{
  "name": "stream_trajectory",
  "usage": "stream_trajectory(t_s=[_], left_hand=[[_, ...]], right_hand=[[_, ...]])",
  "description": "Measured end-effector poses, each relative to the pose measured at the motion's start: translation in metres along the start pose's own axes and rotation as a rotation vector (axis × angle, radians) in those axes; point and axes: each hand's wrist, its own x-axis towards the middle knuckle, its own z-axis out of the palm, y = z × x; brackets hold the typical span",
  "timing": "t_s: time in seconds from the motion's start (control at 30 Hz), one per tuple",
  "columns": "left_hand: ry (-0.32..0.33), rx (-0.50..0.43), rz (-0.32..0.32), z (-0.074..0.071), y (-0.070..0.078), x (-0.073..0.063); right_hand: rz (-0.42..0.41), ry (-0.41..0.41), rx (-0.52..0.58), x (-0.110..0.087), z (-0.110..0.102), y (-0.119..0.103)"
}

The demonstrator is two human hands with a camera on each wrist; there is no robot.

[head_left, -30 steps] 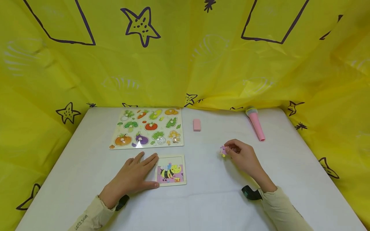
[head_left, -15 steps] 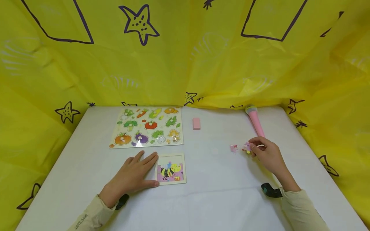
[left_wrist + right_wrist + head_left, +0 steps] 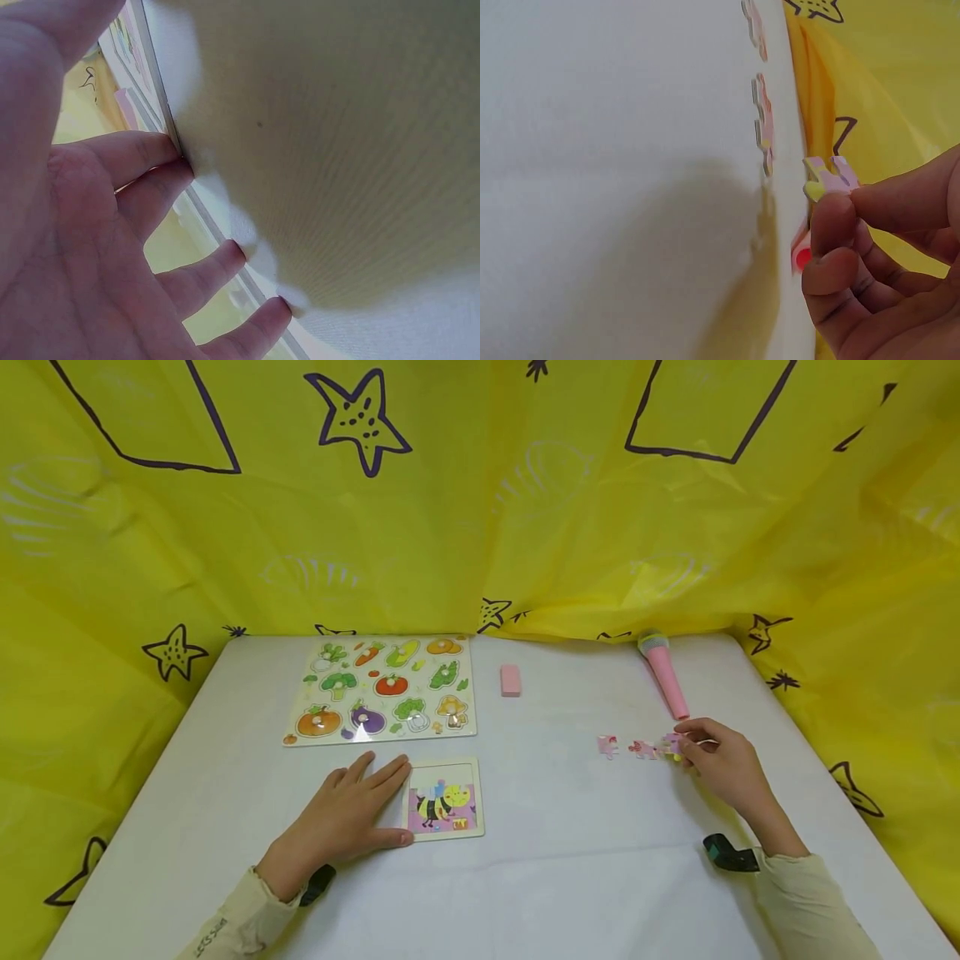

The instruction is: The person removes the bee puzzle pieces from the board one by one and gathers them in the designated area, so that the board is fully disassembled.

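Note:
My left hand (image 3: 345, 810) lies with spread, straight fingers at the left edge of a small framed bee jigsaw (image 3: 444, 838); its fingertips touch the frame. The bee picture fills the lower part of the frame, and a pale bare strip shows along the top. My right hand (image 3: 723, 768) pinches a pink and yellow puzzle piece (image 3: 832, 178) between thumb and forefinger, raised above the cloth in the right wrist view. Left of that hand, two more pink pieces lie on the table: one puzzle piece (image 3: 607, 747) farther left, another puzzle piece (image 3: 642, 750) closer in.
A vegetable peg puzzle board (image 3: 378, 697) lies at the back left. Beside it sits a pink block (image 3: 510, 681). A pink toy microphone (image 3: 666, 681) lies at the back right, just beyond my right hand. Yellow patterned cloth (image 3: 480, 510) hangs around the white table.
My right hand has moved right, and two pink pieces now lie in a row on the table where it passed. One piece stays in its pinch. The left hand has kept its place.

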Motion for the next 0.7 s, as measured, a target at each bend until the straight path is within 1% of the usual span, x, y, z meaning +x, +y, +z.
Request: stream_trajectory(t_s=[0.13,0.37,0.6,0.7], left_hand=[[0.001,0.003,0.001,0.000,0.000,0.000],[-0.005,0.007,-0.006,0.000,0.000,0.000],[-0.007,-0.003,-0.012,0.000,-0.001,0.000],[-0.001,0.001,-0.007,0.000,-0.001,0.001]], right_hand=[[0.014,-0.001,-0.044,0.001,-0.004,0.005],[0.014,-0.014,-0.073,0.005,-0.008,0.012],[0.030,-0.048,-0.090,0.011,-0.010,0.018],[0.025,-0.063,-0.132,0.013,-0.011,0.019]])
